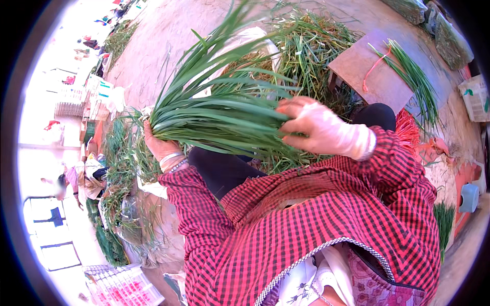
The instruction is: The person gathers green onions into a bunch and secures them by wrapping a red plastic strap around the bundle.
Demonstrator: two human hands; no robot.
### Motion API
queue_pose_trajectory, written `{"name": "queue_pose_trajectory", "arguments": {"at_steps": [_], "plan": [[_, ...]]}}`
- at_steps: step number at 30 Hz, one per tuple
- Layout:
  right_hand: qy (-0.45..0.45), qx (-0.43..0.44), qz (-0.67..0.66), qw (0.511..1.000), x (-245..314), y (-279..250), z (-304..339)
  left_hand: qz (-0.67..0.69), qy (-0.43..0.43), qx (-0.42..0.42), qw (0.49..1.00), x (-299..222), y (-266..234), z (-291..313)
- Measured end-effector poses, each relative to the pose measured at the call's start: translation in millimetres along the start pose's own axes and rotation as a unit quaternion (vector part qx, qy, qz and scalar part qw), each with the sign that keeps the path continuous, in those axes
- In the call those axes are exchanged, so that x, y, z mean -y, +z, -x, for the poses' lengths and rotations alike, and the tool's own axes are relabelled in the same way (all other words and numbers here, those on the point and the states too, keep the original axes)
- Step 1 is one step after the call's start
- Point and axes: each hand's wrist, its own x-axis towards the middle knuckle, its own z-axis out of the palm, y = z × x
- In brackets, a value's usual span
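At the far left, another person [66, 181] stands bent among white crates [69, 99], well apart from the work here. Nearer, loose green leaves [120, 163] lie heaped along the ground just left of the person's lap.

The left hand [157, 144] is closed round the root end of a bunch of long green leaves [224, 109], pinching the stalks together so the bunch stays tight while the blades fan up and to the right. Bracelets [172, 160] sit at that wrist above a red checked sleeve [199, 204].

The right hand [316, 127], in a thin pale glove, lies on the spread blades with its fingers curled into them, gripping part of the bunch; held there it seems to be combing or sorting the leaves. The bunch is held over the lap, above a pile of cuttings [311, 51].

Further right, a flat board [370, 71] carries a smaller bundle of leaves [416, 81] beside a red string [375, 66], probably kept there for tying. A box [477, 97] stands at the right edge.
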Motion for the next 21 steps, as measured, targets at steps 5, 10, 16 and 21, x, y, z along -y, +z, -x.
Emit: {"name": "queue_pose_trajectory", "arguments": {"at_steps": [5, 10, 16, 21], "plan": [[0.058, -0.075, -0.150, 0.984, 13.2, -56.0, 6.1, -0.008, 0.025, 0.023, 0.999, 0.2, -8.4, 10.4], [0.130, -0.268, -0.244, 0.923, -7.0, -57.1, -7.1, -0.029, 0.034, 0.018, 0.999, 3.7, 2.5, 21.3], [0.361, -0.066, -0.326, 0.871, -23.4, -29.6, -32.7, -0.007, 0.002, 0.066, 0.998, 4.0, 7.8, 23.2], [0.349, -0.099, -0.496, 0.789, -19.0, 4.6, -45.3, 0.004, 0.004, 0.076, 0.997, 10.5, 16.2, 24.3]]}}
